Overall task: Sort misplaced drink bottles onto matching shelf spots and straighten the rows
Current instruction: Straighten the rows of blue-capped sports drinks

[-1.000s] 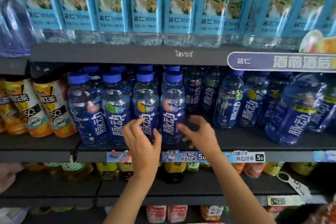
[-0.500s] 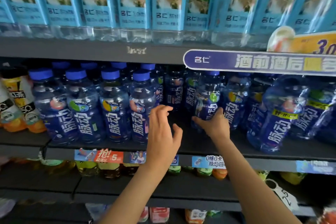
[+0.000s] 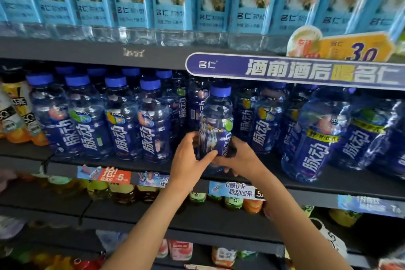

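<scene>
At the centre of the frame, both hands wrap the lower body of a clear blue plastic drink bottle with a blue screw cap (image 3: 215, 125), which stands upright at the front edge of the dark middle shelf (image 3: 328, 182). The left hand (image 3: 189, 161) curls round the bottle's left side, its thumb lying across the front of the label; the right hand (image 3: 243, 158) cups the right side and base, fingers bent round the plastic. Whether the bottle's base rests on the shelf or is lifted just clear of it I cannot tell, since the hands cover it.

Left of centre, a front row of four matching blue-capped bottles (image 3: 105, 120) stands upright and close together, with more behind them. Toward the right of the frame, a larger blue bottle of the same brand (image 3: 315, 138) leans among others. At the far left edge sit orange and yellow tea bottles (image 3: 19, 116), tilted. Along the top of the frame, a row of clear bottles with light blue labels (image 3: 171, 2) fills the upper shelf, and a purple banner with white characters (image 3: 295, 70) hangs at its front edge, right of centre.
</scene>
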A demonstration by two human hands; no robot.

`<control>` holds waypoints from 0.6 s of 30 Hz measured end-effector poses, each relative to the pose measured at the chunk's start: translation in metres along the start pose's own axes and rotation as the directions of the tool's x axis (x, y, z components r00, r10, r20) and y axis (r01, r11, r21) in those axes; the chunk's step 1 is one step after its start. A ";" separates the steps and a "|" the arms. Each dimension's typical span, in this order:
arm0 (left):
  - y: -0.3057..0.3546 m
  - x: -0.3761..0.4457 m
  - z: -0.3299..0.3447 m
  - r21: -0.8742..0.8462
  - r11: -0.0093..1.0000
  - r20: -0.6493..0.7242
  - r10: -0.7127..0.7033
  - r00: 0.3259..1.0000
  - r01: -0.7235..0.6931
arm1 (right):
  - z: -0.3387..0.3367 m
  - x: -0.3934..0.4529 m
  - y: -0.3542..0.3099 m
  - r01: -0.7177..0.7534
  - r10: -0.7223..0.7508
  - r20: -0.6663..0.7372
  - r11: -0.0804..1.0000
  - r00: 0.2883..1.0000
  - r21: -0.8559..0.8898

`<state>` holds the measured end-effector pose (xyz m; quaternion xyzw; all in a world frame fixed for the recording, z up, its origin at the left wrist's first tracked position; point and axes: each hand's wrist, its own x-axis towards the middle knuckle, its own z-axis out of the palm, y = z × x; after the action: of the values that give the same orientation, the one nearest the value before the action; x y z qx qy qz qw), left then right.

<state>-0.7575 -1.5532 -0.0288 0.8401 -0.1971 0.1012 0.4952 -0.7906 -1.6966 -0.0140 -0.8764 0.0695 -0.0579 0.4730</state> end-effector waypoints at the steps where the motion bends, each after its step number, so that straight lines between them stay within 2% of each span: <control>1: -0.001 -0.001 -0.002 0.030 0.999 -0.015 0.015 1.000 -0.015 | 0.002 0.001 0.000 -0.003 0.003 -0.009 0.999 1.000 0.041; 3: -0.002 -0.003 -0.006 0.089 0.994 -0.074 0.068 0.995 -0.062 | 0.009 0.005 -0.001 -0.003 0.005 -0.049 0.998 0.999 0.056; 5: -0.006 -0.006 -0.013 0.089 0.990 -0.203 0.123 0.971 -0.107 | 0.018 0.011 -0.006 -0.003 0.004 -0.108 1.000 0.994 0.003; 8: -0.017 -0.013 -0.027 0.087 0.984 -0.443 0.176 0.879 -0.154 | 0.033 0.030 -0.011 -0.023 0.013 -0.211 0.999 0.977 -0.044; 10: -0.023 -0.015 -0.036 0.118 0.986 -0.531 0.165 0.831 -0.120 | 0.042 0.044 -0.015 -0.050 0.033 -0.246 0.997 0.969 -0.063; 12: -0.030 -0.013 -0.044 0.116 0.992 -0.549 0.104 0.829 -0.047 | 0.049 0.057 -0.021 -0.069 0.062 -0.228 0.997 0.972 -0.024; 16: -0.044 -0.007 -0.051 0.148 0.981 -0.425 -0.048 0.904 0.122 | 0.050 0.072 -0.031 -0.105 0.116 -0.079 0.986 0.990 0.133; 18: -0.048 -0.006 -0.050 0.179 0.970 -0.388 -0.083 0.918 0.164 | 0.046 0.075 -0.032 -0.153 0.161 -0.016 0.964 0.987 0.218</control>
<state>-0.7409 -1.4873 -0.0450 0.8628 -0.0326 0.2495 0.4385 -0.7069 -1.6545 -0.0095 -0.8103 0.1399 -0.0421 0.5674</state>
